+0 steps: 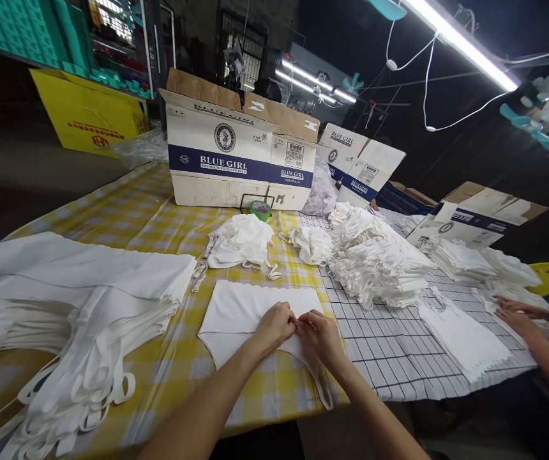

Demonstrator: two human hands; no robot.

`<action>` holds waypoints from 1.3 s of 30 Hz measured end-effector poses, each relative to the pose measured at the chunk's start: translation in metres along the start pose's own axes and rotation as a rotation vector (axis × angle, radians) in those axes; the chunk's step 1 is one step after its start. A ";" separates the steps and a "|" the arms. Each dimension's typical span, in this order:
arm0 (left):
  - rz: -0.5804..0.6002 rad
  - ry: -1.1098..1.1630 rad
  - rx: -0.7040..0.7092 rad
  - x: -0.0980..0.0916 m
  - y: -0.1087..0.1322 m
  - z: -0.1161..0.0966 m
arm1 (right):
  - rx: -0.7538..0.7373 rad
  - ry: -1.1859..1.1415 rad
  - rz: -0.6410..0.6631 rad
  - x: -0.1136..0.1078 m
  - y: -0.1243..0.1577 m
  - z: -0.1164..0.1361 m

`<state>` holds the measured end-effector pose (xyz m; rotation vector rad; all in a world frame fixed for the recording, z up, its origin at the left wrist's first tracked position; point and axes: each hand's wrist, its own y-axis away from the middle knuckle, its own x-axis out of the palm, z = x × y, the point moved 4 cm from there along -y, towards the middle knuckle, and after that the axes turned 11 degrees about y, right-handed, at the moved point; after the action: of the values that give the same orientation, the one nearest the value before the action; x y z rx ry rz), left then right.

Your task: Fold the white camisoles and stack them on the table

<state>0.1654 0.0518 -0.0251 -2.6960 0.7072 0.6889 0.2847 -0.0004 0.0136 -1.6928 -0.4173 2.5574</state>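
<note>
A white camisole [250, 306] lies flat in front of me, its wavy hem turned away and a strap [323, 386] pointing toward the table's near edge. At its neckline, my left hand [277, 327] is closed in a pinch. My right hand [321, 337] pinches the same spot, fingertips nearly touching the left ones. The exact bit of fabric between the fingers is hidden. Left of my hands is a thick stack of white camisoles [112, 275] with straps hanging forward. Beyond the camisole sits a crumpled white garment pile [240, 241].
Behind stand a Blue Girl carton [236, 144] and a roll of green tape [260, 209]. To the right are a large heap of white garments [375, 255] and another camisole [466, 335]. A co-worker's hands [516, 313] handle white fabric at far right.
</note>
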 end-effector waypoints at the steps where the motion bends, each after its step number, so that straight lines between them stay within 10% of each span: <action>1: -0.001 0.001 -0.002 0.000 0.000 0.000 | -0.007 0.021 0.002 0.000 0.000 0.001; 11: -0.020 -0.002 -0.017 0.002 -0.001 0.001 | -0.148 0.440 0.006 0.005 -0.002 0.007; 32: -0.025 0.054 -0.050 0.001 -0.001 -0.002 | -0.251 0.595 0.026 0.007 -0.002 0.005; 39: 0.068 0.092 0.008 -0.016 0.009 -0.013 | 0.187 -0.097 0.123 -0.001 0.024 -0.006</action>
<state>0.1532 0.0463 -0.0069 -2.7223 0.8255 0.5798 0.2929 -0.0225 0.0065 -1.5817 -0.0760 2.6744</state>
